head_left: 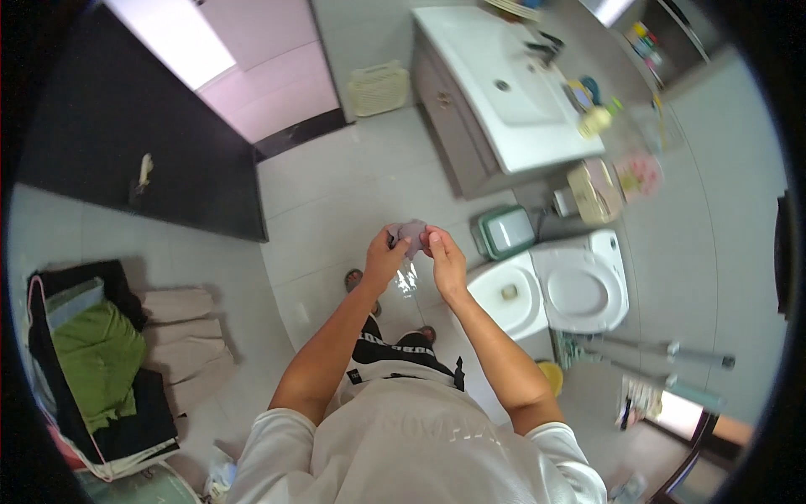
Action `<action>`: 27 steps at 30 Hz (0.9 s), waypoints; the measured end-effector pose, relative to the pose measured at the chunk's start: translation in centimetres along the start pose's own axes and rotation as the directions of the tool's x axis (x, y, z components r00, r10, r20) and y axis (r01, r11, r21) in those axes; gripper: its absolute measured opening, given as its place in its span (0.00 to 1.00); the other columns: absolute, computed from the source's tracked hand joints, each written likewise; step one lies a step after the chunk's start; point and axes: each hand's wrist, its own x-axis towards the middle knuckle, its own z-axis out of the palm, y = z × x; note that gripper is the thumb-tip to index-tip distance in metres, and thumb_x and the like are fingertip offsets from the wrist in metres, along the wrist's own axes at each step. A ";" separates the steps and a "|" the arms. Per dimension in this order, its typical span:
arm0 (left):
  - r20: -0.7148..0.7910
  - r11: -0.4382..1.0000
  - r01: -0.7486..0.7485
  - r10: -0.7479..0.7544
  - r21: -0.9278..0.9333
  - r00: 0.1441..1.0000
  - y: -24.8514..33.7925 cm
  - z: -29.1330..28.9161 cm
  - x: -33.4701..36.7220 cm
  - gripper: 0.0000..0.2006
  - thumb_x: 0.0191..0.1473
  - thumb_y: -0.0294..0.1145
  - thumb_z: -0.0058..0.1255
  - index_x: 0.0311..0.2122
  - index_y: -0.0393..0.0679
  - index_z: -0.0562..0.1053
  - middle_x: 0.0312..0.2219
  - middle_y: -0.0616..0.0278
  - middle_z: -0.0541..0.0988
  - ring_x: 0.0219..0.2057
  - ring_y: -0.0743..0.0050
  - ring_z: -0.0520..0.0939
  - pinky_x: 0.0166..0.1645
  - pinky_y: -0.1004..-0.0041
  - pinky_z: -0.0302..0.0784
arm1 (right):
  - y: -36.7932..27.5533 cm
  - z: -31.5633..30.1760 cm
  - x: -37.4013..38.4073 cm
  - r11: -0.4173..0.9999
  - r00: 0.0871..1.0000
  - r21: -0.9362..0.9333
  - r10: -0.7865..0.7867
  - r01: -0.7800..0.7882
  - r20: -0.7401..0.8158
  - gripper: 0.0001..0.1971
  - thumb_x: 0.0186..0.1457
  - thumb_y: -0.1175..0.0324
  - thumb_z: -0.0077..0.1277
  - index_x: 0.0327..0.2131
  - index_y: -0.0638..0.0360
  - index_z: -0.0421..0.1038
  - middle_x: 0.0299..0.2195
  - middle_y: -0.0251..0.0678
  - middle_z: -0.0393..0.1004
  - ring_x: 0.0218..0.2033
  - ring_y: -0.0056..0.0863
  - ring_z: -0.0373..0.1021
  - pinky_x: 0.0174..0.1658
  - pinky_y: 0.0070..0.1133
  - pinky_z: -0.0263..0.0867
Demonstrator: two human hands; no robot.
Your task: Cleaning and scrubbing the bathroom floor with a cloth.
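In front of my body I hold a small, crumpled mauve cloth; its exact kind is hard to make out. My left hand is closed on its left side, with the thumb across the front. At the right edge of the cloth, the fingertips of my right hand pinch it. Both hands are raised above the tiled floor. Just beyond and to the right of them, a green-rimmed bin stands on the floor beside the toilet.
The toilet on the right has its seat and lid raised. A white washbasin tops a cabinet at the far right. A black door stands at the left, near hanging clothes. A cream basket leans at the back wall.
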 end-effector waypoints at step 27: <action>-0.099 0.905 -0.414 0.405 -0.102 0.909 30.7 -25.8 40.5 0.19 0.60 0.34 0.62 0.54 0.40 0.75 0.39 0.64 0.83 0.38 0.81 0.81 0.44 0.76 0.77 | -26.4 29.6 40.2 0.865 0.863 -0.075 -0.481 0.495 0.153 0.19 0.68 0.62 0.52 0.58 0.59 0.71 0.51 0.36 0.77 0.49 0.23 0.72 0.52 0.21 0.68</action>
